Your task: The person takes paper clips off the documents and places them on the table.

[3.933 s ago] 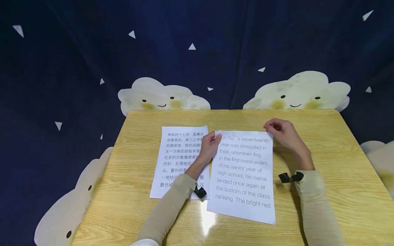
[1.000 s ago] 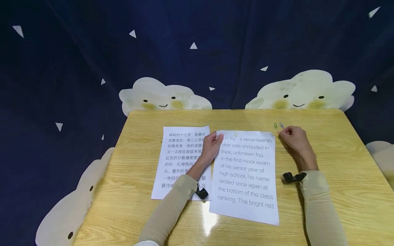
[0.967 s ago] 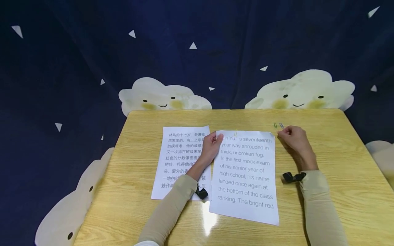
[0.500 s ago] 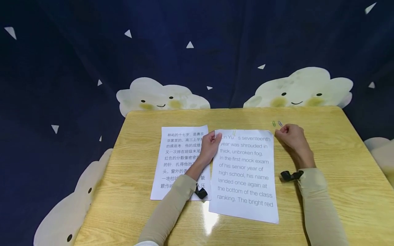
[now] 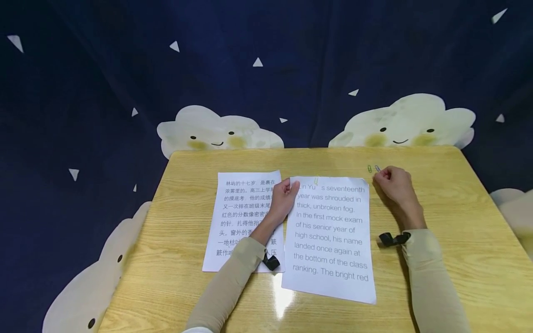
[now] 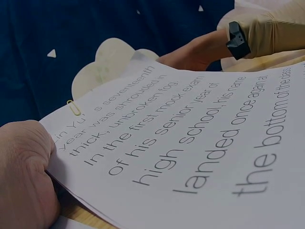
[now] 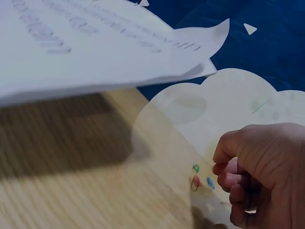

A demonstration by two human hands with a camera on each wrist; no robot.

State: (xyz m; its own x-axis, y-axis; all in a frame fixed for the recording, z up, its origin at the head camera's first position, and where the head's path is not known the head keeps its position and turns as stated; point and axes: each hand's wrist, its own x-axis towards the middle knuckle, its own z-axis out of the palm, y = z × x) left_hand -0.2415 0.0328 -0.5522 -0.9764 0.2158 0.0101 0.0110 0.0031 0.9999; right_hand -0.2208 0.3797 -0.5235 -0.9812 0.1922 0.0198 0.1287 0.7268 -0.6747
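My left hand (image 5: 285, 199) pinches the upper left corner of the printed English sheets (image 5: 331, 240). The thumb lies along their edge in the left wrist view. A yellow paper clip (image 6: 74, 108) sits on their top edge. In the right wrist view the sheets stand raised above the table, with more than one layer at the edge. My right hand (image 5: 394, 185) is at the right of the sheets, fingers curled and low. Beside its fingertips are a red-pink clip (image 7: 196, 181), a green paper clip (image 5: 369, 169) and a blue paper clip (image 5: 377, 168). Whether the fingertips hold anything is hidden.
A sheet with printed Chinese text (image 5: 216, 231) lies left of the English sheets, partly beneath my left forearm. Wooden tabletop (image 5: 166, 277) surrounds the papers. A dark blue curtain (image 5: 308, 74) with white clouds hangs behind the table's far edge.
My right hand has moved from the sheets' upper right corner to the loose clips, then slightly up toward the blue one. The pinkish tip seen at its fingers earlier is now hidden from the head view.
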